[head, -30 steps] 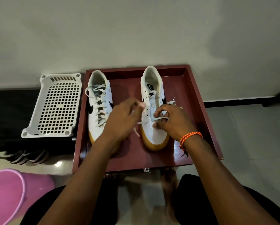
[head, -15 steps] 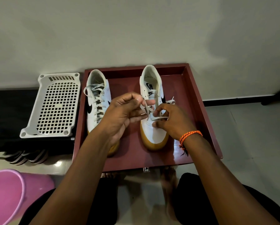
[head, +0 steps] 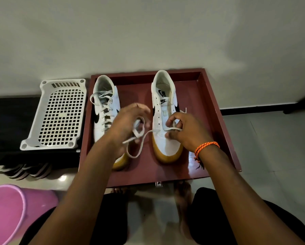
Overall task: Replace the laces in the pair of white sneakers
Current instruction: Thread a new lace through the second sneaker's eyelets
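Nearest the camera, at lower left, is the smooth rounded rim of a pink plastic bucket. The glossy tiled floor carries a shallow, square, dark red tray with raised walls and a shiny base.

The left hand hovers over the tray between the two shoes, slightly blurred, its fingers curled around a loop of flat white lace; the slack hangs in a curve below it and runs to the lowest eyelets of the right sneaker. The right hand, with a braided orange thread bracelet at the wrist, rests on that sneaker's vamp, thumb and fingertips pinching the lace where it crosses the bottom eyelets.

The right sneaker is smooth white leather with a tan gum sole and black logo; its upper eyelets are bare. The left sneaker, matching, stands along the tray's left side, fully laced and partly hidden by the left forearm.

Left of the tray, a white plastic grid basket lies on a black surface. A plain pale wall lies beyond.
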`<state>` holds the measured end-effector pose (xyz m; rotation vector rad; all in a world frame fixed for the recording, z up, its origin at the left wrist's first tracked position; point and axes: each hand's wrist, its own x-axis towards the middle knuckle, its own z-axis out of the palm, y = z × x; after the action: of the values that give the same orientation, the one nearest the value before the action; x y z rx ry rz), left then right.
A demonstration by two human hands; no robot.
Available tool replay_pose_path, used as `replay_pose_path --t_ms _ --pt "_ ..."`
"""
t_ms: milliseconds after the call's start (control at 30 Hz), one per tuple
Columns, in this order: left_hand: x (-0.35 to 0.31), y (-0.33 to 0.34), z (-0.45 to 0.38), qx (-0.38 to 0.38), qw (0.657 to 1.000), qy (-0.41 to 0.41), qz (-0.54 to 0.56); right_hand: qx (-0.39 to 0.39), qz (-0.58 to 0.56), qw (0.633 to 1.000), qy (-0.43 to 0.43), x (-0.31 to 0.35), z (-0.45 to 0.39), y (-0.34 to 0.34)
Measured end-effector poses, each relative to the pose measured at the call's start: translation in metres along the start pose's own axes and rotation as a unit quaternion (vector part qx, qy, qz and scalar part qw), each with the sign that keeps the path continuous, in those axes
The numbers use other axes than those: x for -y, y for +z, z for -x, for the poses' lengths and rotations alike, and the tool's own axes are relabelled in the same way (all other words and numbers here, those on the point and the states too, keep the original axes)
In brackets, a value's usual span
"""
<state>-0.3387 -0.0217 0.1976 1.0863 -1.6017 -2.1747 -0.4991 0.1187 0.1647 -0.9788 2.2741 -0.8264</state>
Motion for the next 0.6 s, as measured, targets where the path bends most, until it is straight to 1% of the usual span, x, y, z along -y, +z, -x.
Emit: replay_pose_path --t_ms 33,67,100,133,200,267,300,333,367,400,433,467,500,533,567,600 --pt "0.011 0.005 -0.002 -0.042 0.985 0.012 -0.168 -0.001 0.003 1.0 -0.002 0.0 0.0 0.0" --pt "0.022 0.01 -0.003 -0.057 0.944 0.039 -0.321 -0.001 0.008 1.0 -0.003 0.0 0.0 0.0" --pt "0.033 0.015 -0.004 -0.054 0.896 0.067 -0.436 0.001 0.011 1.0 -0.002 0.0 -0.001 0.0" --pt "0.04 0.019 -0.005 -0.05 0.867 0.09 -0.487 0.005 0.012 1.0 -0.001 0.0 0.0 -0.001" --pt "0.045 0.019 -0.011 -0.059 0.867 0.134 -0.475 0.011 0.009 1.0 -0.001 0.001 0.0 -0.002" --pt "0.042 0.013 -0.018 -0.071 0.871 0.165 -0.458 0.015 -0.022 1.0 0.004 0.002 0.0 -0.004" --pt "0.04 0.011 -0.019 -0.068 0.888 0.162 -0.425 0.019 -0.058 0.998 0.01 0.003 -0.001 -0.006" --pt "0.036 0.011 -0.018 -0.054 0.922 0.14 -0.358 0.02 -0.096 0.995 0.017 0.004 -0.002 -0.009" --pt "0.033 0.01 -0.015 -0.036 0.958 0.109 -0.262 0.019 -0.131 0.991 0.026 0.004 -0.003 -0.013" --pt "0.028 0.011 -0.012 -0.026 0.983 0.073 -0.168 0.013 -0.154 0.988 0.03 0.004 -0.003 -0.017" --pt "0.023 0.011 -0.01 -0.024 0.995 0.031 -0.095 0.004 -0.169 0.985 0.033 0.005 -0.003 -0.021" --pt "0.02 0.009 -0.01 -0.034 0.998 -0.011 -0.056 -0.006 -0.178 0.983 0.037 0.005 -0.003 -0.024" --pt "0.019 0.007 -0.012 -0.055 0.997 -0.036 -0.043 -0.017 -0.184 0.982 0.043 0.006 -0.003 -0.026" --pt "0.019 0.007 -0.014 -0.085 0.994 -0.034 -0.059 -0.027 -0.18 0.982 0.043 0.006 -0.003 -0.027" --pt "0.022 0.007 -0.014 -0.126 0.985 0.007 -0.122 -0.034 -0.173 0.984 0.039 0.006 -0.002 -0.026" --pt "0.027 0.007 -0.014 -0.17 0.952 0.081 -0.241 -0.034 -0.167 0.985 0.029 0.006 -0.002 -0.026"
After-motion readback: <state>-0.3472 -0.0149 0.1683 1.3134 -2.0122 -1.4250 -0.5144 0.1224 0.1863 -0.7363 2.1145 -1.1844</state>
